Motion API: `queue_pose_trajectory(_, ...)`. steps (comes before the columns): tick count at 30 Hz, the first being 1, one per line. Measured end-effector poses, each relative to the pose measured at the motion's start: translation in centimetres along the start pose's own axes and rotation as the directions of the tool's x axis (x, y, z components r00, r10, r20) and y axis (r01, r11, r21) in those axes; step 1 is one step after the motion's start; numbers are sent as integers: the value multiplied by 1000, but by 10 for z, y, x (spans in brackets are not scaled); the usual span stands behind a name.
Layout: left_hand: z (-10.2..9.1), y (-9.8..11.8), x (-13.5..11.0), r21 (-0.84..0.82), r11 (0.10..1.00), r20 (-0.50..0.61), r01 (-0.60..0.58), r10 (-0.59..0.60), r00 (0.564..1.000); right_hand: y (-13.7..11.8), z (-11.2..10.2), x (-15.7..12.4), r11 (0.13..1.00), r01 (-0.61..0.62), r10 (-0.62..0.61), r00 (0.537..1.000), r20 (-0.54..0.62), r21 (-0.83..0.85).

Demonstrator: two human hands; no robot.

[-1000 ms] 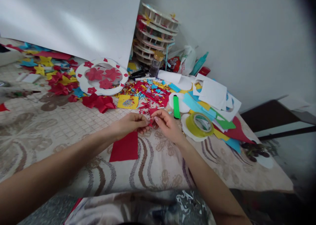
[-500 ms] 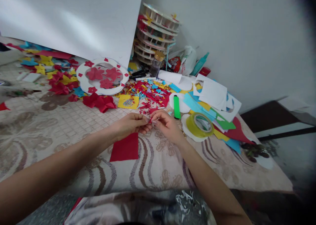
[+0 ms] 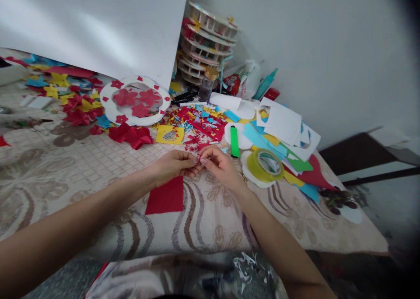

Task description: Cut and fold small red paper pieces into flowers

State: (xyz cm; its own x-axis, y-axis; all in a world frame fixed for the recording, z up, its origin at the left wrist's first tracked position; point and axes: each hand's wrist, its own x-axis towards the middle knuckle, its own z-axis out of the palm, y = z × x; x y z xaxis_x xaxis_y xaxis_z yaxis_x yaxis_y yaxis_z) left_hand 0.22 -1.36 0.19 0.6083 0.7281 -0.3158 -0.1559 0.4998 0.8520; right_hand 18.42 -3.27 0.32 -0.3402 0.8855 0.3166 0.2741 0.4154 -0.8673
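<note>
My left hand (image 3: 177, 164) and my right hand (image 3: 220, 164) meet fingertip to fingertip over the table. Pinched between them is a small piece of red paper (image 3: 200, 158), mostly hidden by the fingers. Below my left hand a red paper sheet (image 3: 166, 197) lies flat on the cloth. Beyond the hands are a yellow paper square (image 3: 169, 135) with specks on it and a heap of red, blue and yellow paper scraps (image 3: 206, 121). A green box cutter (image 3: 234, 142) lies just past my right hand.
A roll of yellowish tape (image 3: 257, 167) is right of my right wrist, near cut paper (image 3: 284, 124). A white scalloped frame with red flowers (image 3: 106, 104) and red paper flowers (image 3: 139, 137) lie left. Behind stand a small jar (image 3: 207, 86) and stacked round white tiers (image 3: 210, 38).
Both hands keep their pinch in nearly the same place. The whole view has shifted very slightly; nothing else has visibly moved.
</note>
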Motion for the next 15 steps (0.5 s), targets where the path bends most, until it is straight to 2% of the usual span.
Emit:
queue_pose_trajectory(9, 3, -3, 1, 125, 990, 16, -64, 62, 998, -1, 4, -1, 996, -64, 64, 998, -1, 54)
queue_pose_trajectory(15, 1, -5, 1, 7, 1000, -1, -15, 15, 1000, -3, 8, -2, 995, -84, 88, 994, -69, 57)
